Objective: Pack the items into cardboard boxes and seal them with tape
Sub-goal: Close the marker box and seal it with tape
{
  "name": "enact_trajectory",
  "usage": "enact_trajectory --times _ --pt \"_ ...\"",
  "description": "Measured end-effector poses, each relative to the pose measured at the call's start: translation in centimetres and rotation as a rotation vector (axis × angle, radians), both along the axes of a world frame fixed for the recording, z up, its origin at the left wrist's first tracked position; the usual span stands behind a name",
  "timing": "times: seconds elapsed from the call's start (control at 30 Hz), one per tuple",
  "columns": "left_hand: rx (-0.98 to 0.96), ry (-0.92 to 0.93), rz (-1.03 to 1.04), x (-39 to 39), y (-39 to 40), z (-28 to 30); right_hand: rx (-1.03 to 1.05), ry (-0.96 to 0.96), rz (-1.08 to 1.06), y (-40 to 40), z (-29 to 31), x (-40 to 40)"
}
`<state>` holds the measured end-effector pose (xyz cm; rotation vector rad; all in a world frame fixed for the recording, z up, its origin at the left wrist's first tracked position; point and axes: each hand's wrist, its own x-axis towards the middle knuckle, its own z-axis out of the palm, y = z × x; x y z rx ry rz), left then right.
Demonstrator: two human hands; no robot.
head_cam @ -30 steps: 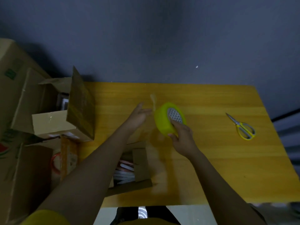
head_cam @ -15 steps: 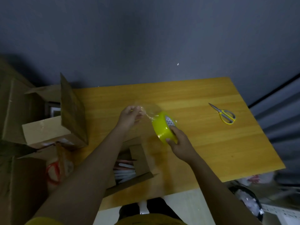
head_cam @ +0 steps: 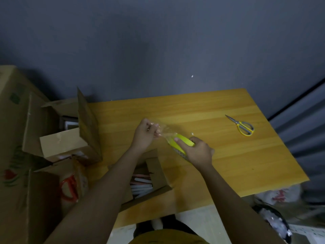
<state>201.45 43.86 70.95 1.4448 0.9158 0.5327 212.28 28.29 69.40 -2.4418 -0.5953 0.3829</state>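
Tape roll (head_cam: 181,143), yellow, round: gripped by right hand (head_cam: 198,152). Left hand (head_cam: 144,134) pinches its clear, crinkled strip (head_cam: 164,130). Steel scissors (head_cam: 241,125) at 2 o'clock on wood table (head_cam: 228,155).

tape roll (head_cam: 181,142) now tipped flat, hole hidden | my right hand (head_cam: 197,152) grips it from above | my left hand (head_cam: 145,133) closer, pinching shorter clear strip (head_cam: 162,132) | view shifts left
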Motion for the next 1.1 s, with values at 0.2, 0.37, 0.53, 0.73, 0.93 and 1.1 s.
enact_trajectory --times 0.2,0.37,0.53,0.73,0.93,1.1 --pt "0.107 0.059 0.006 -0.8 0.0 0.1 -0.218 -0.096 0.028 -0.2 0.3 -0.2" --pt "0.105 0.091 0.017 -1.3 -0.3 -0.7 -0.263 -0.134 0.049 -0.8 0.4 -0.3" --pt "0.177 0.137 -0.024 -1.1 -0.3 -0.8 -0.280 -0.177 0.032 -1.1 -0.5 -0.3" --pt "0.233 0.141 -0.182 0.9 -1.1 -0.5 -0.165 0.044 0.109 -3.1 -3.6 1.4" --pt "0.222 0.258 -0.313 4.9 -2.1 -2.1 -0.205 0.034 0.155 -5.5 -4.7 6.6" --pt "0.023 0.233 -0.310 10.9 -5.5 -4.4 -0.395 -0.213 0.171 -8.1 -5.9 11.9"
